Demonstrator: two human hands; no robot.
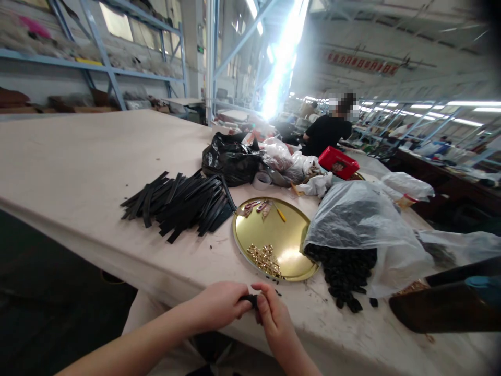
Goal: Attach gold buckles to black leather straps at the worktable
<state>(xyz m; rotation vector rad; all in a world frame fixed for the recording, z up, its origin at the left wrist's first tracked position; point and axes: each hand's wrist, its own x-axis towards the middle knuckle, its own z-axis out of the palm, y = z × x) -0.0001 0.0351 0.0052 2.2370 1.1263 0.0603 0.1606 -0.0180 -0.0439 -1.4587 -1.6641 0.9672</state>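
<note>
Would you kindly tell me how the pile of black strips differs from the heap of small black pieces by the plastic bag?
The black strips are long and narrow, whereas the small black pieces are short and chunky.
The strips lie loose to the left of the round gold tray, while the pieces lie to its right, spilling from the translucent plastic bag.
Both are black and lie jumbled on the table.

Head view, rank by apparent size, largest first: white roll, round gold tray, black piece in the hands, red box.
1. Round gold tray
2. Red box
3. White roll
Unranked: black piece; it's partly hidden and nearer the camera.
</note>
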